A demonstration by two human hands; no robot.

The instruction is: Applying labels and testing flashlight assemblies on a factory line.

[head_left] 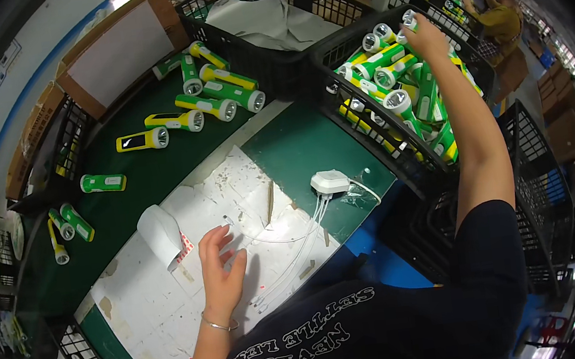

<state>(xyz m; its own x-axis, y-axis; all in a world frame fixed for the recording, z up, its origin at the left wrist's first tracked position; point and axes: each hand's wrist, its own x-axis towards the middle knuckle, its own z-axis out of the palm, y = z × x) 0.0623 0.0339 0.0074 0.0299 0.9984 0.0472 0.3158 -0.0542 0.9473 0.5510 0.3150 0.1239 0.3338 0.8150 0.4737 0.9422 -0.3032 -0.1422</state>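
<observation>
My right hand [426, 39] reaches into a black plastic crate [378, 145] heaped with green, yellow and white flashlights [388, 59]. Its fingers are closed around one flashlight [409, 19] at the far side of the heap; the palm hides part of it. Over the white paper-covered part of the workbench, my left hand [221, 274] hovers with fingers half bent and thumb apart, holding nothing. Just beyond its fingertips is a small plug end [227, 220]. Thin white cables [308, 231] run across the paper from a white charger block [329, 182].
More flashlights [210, 103] lie on the green bench [135, 169] at the far left. A curled white sheet [159, 235] rests on the paper. Behind stands a black crate [273, 59] with grey sheeting; a cardboard box [116, 57] is beside it. Another person [502, 13] works at far right.
</observation>
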